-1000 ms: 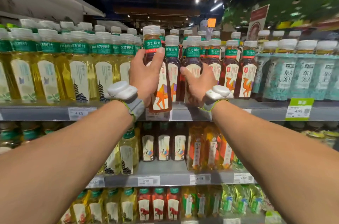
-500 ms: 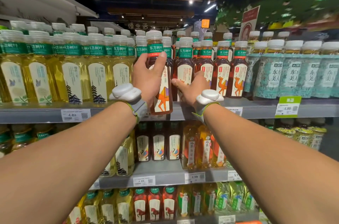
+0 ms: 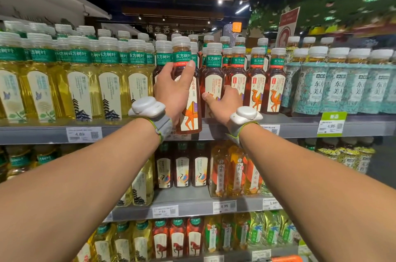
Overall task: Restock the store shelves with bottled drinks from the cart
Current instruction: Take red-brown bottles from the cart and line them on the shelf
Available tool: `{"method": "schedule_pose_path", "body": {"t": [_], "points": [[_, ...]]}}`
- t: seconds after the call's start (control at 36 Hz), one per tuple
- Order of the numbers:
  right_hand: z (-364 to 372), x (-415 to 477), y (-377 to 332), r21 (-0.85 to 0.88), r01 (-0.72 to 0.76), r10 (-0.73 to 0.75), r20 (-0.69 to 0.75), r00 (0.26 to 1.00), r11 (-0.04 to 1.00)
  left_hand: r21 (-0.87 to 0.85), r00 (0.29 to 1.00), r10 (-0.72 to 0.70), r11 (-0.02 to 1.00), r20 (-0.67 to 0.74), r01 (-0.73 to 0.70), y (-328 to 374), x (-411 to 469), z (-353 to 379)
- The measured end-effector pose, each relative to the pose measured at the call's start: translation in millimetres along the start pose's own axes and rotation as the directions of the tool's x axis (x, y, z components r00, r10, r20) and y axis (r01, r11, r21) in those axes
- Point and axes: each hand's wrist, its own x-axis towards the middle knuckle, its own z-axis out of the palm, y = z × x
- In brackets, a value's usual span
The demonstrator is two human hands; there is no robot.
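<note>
Left hand [image 3: 173, 90] grasps a black oolong tea bottle [image 3: 190, 111] round its upper body, thumb just under the green neck band. The bottle's base hangs in front of the grey shelf rail [image 3: 53, 133], not yet seated above it. Right hand [image 3: 225, 103] is among the standing oolong bottles [image 3: 255, 85] above that rail, thumb extended. Whether it grips or only pushes one cannot be told. Judged full and sealed, the bottle should be fairly heavy, stiff and smooth-sleeved, so a mid-body wrap is the safest hold. Legible: "东方树叶" on the band, "黑乌龙" with a camel drawing, price tag [image 3: 83, 134] "4.89" on the rail, green tag [image 3: 331, 124] "4.99".
</note>
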Motion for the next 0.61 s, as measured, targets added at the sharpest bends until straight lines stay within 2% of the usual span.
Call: {"method": "schedule_pose_path", "body": {"t": [0.11,0.25,0.36,0.47,0.61], "points": [[-3,-8,-2,0.055,0.014,-0.012,-0.041,0.999,0.998,0.046,1.0,0.019,0.999,-0.008,-0.019,-1,0,3],[-16,-29,-12,0.205,0.184,-0.121,-0.283,0.951,0.961,0.064,1.0,0.028,0.998,0.002,-0.028,6,-2,10],[-26,-46,-18,0.271,0.268,-0.203,-0.246,0.948,0.924,0.074,0.999,0.036,0.997,0.0,-0.036,12,-2,16],[-31,-59,-20,0.219,0.315,-0.288,-0.144,0.947,0.924,0.04,0.999,0.031,0.999,0.018,-0.032,16,-6,25],[-36,-64,-16,0.055,0.322,-0.31,-0.161,0.937,0.945,0.019,0.996,0.005,1.0,0.09,-0.006,28,-12,38]]}}
